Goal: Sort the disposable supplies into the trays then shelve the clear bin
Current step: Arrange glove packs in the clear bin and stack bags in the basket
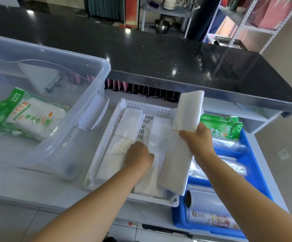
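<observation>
While right hand (197,138) grips a white bundle (187,109), left hand (140,154) in the tray (105,142) has unclear hold

White tabletop (28,187): bare strip along near edge, left half. Large clear plastic bin (92,95): fills left side; inside open right of green-printed packet (24,114). White perforated plastic basket (106,137): centre, packed; narrow bare slot at far end. Long white folded bundle (178,163) in right hand (199,138): bars basket's right rim. Blue plastic tray (178,219): right edge, full. Black speckled counter ledge (159,55): overhangs far edge.
</observation>
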The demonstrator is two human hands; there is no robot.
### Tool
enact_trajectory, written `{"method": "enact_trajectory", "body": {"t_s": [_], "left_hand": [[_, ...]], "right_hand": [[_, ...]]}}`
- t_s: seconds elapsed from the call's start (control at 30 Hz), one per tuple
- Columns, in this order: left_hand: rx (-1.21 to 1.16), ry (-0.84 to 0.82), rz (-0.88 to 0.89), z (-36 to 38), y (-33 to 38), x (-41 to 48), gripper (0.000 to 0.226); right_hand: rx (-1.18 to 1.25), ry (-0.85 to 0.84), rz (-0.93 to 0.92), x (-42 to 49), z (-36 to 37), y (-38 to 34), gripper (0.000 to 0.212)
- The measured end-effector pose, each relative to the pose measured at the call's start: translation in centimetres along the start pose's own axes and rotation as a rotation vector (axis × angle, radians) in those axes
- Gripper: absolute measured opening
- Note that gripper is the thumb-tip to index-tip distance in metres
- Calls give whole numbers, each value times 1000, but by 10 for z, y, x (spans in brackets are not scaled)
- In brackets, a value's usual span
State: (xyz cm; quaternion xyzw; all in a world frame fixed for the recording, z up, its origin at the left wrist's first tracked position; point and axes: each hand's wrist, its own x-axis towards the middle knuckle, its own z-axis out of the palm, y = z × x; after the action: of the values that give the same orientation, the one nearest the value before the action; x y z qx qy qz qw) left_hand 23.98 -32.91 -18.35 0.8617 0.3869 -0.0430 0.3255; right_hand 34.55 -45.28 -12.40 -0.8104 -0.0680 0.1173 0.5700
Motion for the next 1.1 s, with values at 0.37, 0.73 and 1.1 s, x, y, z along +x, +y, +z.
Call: {"method": "enact_trajectory", "body": {"t_s": [0.37,0.73,1.1], "left_hand": [[-285,17,62,8,4,5,34],[-84,479,188,-92,-37,13,10],[-169,319,151,-76,-44,17,26]], "right_hand": [[-40,-11,35,-3,-6,6,22],[-136,-198,70,-5,73,9,37],[-1078,-251,-320,-17,76,25,68]]}}
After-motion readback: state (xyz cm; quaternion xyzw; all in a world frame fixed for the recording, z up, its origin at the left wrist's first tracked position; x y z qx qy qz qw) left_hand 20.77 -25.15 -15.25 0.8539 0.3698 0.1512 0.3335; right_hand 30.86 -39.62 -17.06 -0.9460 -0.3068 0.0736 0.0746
